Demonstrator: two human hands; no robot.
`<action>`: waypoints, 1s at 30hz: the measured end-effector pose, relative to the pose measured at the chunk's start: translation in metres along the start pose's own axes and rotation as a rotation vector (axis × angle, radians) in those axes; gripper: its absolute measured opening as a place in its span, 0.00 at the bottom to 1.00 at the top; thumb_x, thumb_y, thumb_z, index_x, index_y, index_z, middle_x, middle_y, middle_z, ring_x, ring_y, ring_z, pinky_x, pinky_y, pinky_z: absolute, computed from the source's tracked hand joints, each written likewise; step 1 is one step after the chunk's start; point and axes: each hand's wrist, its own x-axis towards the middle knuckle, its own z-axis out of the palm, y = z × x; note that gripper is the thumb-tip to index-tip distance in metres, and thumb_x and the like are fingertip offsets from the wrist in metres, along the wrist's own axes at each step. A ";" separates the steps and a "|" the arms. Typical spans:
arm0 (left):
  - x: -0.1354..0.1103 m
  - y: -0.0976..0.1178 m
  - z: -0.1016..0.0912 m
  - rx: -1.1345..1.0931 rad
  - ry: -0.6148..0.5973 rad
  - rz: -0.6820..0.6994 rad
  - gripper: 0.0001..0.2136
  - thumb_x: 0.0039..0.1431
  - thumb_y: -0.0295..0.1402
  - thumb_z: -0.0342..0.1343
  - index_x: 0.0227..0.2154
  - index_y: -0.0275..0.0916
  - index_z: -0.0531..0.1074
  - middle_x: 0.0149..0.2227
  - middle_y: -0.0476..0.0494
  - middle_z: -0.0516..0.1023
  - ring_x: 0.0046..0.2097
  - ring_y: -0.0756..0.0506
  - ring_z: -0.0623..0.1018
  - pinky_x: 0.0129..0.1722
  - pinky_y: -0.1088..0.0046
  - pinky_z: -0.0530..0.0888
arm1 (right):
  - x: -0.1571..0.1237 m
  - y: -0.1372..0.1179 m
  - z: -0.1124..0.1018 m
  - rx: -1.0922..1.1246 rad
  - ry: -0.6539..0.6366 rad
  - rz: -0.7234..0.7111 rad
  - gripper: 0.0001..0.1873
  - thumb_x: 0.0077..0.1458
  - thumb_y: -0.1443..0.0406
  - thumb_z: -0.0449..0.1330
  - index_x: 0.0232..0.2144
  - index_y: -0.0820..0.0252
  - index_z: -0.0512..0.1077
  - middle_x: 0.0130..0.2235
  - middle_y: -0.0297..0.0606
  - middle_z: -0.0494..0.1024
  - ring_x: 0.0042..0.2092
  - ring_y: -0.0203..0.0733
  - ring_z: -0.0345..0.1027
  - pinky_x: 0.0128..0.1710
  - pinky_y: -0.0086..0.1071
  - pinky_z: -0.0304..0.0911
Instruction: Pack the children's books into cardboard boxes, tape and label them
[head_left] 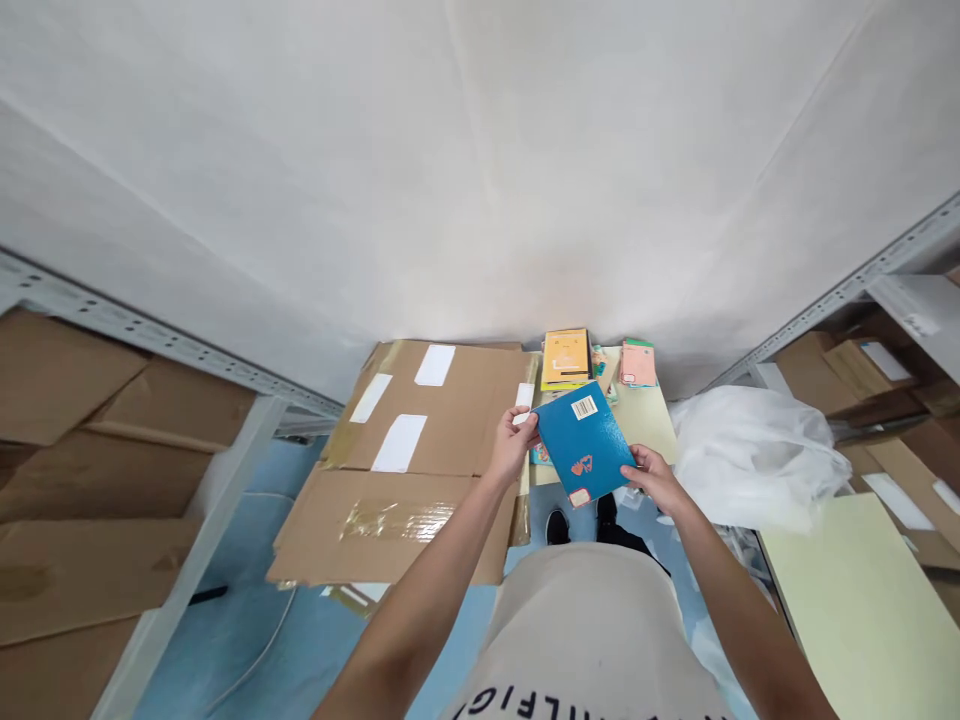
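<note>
- While holding the blue book (586, 438) turned cornerwise, pinching its left corner between the thumb and fingers of the left hand (514, 440).
- Gripping its right corner, too, with the fingers of the right hand (652, 477).
- On its cover, displaying a barcode label (583, 408) toward the far corner, a small reddish picture (581, 466) and a red-edged label (579, 497) at the near corner.
- Held up between both hands, above the near edge of the pale surface (649, 410).
- Just beyond, on that surface, can see a yellow book (568, 355) and, apart to the right, a pink-topped pile (637, 362).
- To the left, can see a large piece of cardboard (480, 440) bearing white labels (398, 443) and shiny tape (397, 520).
- To the right, beside the surface, can see bunched translucent plastic (757, 450).
- Below, can make out black shoes (557, 526) on the blue floor (247, 570).
- Farther out, can see brown boxes (97, 480) at the left shelf (190, 560), more boxes on the right, and a whitish wall (480, 170) ahead.
</note>
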 end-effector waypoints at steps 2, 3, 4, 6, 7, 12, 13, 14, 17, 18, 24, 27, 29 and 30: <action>0.001 -0.001 0.019 -0.027 -0.053 -0.005 0.31 0.37 0.55 0.69 0.38 0.42 0.65 0.23 0.55 0.73 0.27 0.49 0.75 0.35 0.68 0.75 | -0.016 0.003 -0.005 0.029 0.072 -0.015 0.24 0.37 0.51 0.73 0.35 0.56 0.74 0.39 0.38 0.82 0.40 0.47 0.76 0.38 0.37 0.71; 0.000 -0.002 0.029 -0.046 -0.083 -0.012 0.31 0.37 0.54 0.70 0.38 0.42 0.65 0.23 0.55 0.73 0.27 0.50 0.75 0.36 0.68 0.75 | -0.024 0.005 -0.009 0.047 0.106 -0.011 0.25 0.37 0.51 0.73 0.35 0.56 0.73 0.39 0.38 0.82 0.41 0.47 0.76 0.39 0.38 0.71; -0.001 -0.002 0.038 -0.060 -0.115 -0.021 0.31 0.36 0.54 0.70 0.38 0.42 0.65 0.24 0.54 0.74 0.28 0.50 0.75 0.37 0.68 0.75 | -0.031 0.006 -0.012 0.067 0.137 -0.004 0.25 0.37 0.50 0.73 0.35 0.56 0.73 0.39 0.38 0.82 0.42 0.48 0.76 0.39 0.39 0.71; -0.005 -0.003 0.056 -0.070 -0.185 -0.030 0.31 0.36 0.52 0.71 0.41 0.41 0.67 0.29 0.51 0.77 0.31 0.49 0.77 0.39 0.68 0.75 | -0.044 0.011 -0.020 0.122 0.185 0.005 0.26 0.37 0.50 0.72 0.36 0.55 0.72 0.40 0.38 0.81 0.42 0.49 0.76 0.41 0.41 0.71; -0.008 -0.003 0.065 -0.066 -0.226 -0.027 0.32 0.37 0.51 0.71 0.43 0.41 0.68 0.33 0.48 0.79 0.34 0.48 0.78 0.41 0.67 0.75 | -0.050 0.014 -0.023 0.158 0.203 0.001 0.26 0.37 0.50 0.73 0.36 0.55 0.72 0.39 0.37 0.81 0.42 0.48 0.76 0.41 0.42 0.72; -0.030 -0.012 0.103 0.074 -0.452 -0.038 0.36 0.40 0.52 0.70 0.52 0.43 0.71 0.52 0.37 0.78 0.49 0.40 0.78 0.44 0.65 0.76 | -0.075 0.029 -0.040 0.372 0.291 -0.069 0.26 0.37 0.50 0.73 0.35 0.53 0.70 0.39 0.37 0.81 0.42 0.49 0.76 0.45 0.45 0.73; -0.036 -0.016 0.112 0.126 -0.491 -0.050 0.35 0.41 0.53 0.70 0.52 0.42 0.72 0.53 0.36 0.78 0.50 0.39 0.78 0.44 0.65 0.76 | -0.081 0.031 -0.044 0.406 0.309 -0.085 0.26 0.37 0.49 0.73 0.36 0.52 0.70 0.41 0.37 0.81 0.43 0.49 0.76 0.46 0.46 0.72; -0.043 -0.020 0.121 0.174 -0.531 -0.057 0.34 0.41 0.53 0.70 0.51 0.42 0.73 0.52 0.36 0.78 0.50 0.39 0.78 0.44 0.65 0.76 | -0.087 0.034 -0.050 0.436 0.329 -0.102 0.27 0.37 0.49 0.73 0.37 0.51 0.70 0.41 0.38 0.81 0.44 0.50 0.76 0.47 0.47 0.72; -0.067 -0.034 0.157 0.255 -0.676 -0.058 0.30 0.42 0.52 0.70 0.46 0.40 0.76 0.45 0.38 0.81 0.46 0.40 0.79 0.45 0.64 0.76 | -0.109 0.040 -0.076 0.491 0.403 -0.156 0.28 0.38 0.47 0.72 0.39 0.49 0.69 0.43 0.38 0.82 0.46 0.51 0.76 0.49 0.49 0.71; -0.074 -0.038 0.171 0.266 -0.725 -0.063 0.28 0.42 0.51 0.70 0.44 0.40 0.77 0.43 0.39 0.82 0.44 0.40 0.80 0.45 0.64 0.76 | -0.119 0.043 -0.086 0.498 0.430 -0.174 0.28 0.39 0.47 0.72 0.40 0.49 0.69 0.44 0.38 0.81 0.46 0.51 0.76 0.49 0.49 0.71; -0.111 -0.075 0.263 0.333 -0.925 -0.146 0.23 0.45 0.49 0.69 0.41 0.39 0.79 0.36 0.41 0.83 0.37 0.41 0.80 0.41 0.63 0.77 | -0.181 0.069 -0.159 0.534 0.535 -0.212 0.29 0.38 0.48 0.73 0.41 0.49 0.71 0.42 0.39 0.82 0.44 0.52 0.77 0.48 0.49 0.70; -0.124 -0.101 0.304 0.378 -1.039 -0.195 0.24 0.47 0.51 0.67 0.41 0.38 0.79 0.35 0.41 0.83 0.36 0.41 0.81 0.41 0.63 0.77 | -0.212 0.081 -0.195 0.500 0.615 -0.273 0.30 0.35 0.48 0.74 0.39 0.52 0.73 0.38 0.39 0.82 0.42 0.51 0.76 0.47 0.46 0.70; -0.133 -0.116 0.329 0.417 -1.113 -0.246 0.23 0.49 0.50 0.66 0.41 0.37 0.79 0.34 0.41 0.83 0.35 0.42 0.80 0.41 0.64 0.76 | -0.235 0.085 -0.218 0.477 0.686 -0.309 0.29 0.36 0.46 0.73 0.38 0.52 0.74 0.39 0.40 0.82 0.43 0.51 0.76 0.47 0.45 0.69; -0.137 -0.123 0.342 0.439 -1.147 -0.276 0.22 0.49 0.49 0.66 0.41 0.37 0.79 0.34 0.41 0.83 0.35 0.42 0.80 0.41 0.64 0.76 | -0.247 0.086 -0.229 0.479 0.726 -0.317 0.30 0.37 0.46 0.72 0.40 0.52 0.74 0.42 0.40 0.82 0.44 0.51 0.76 0.47 0.45 0.69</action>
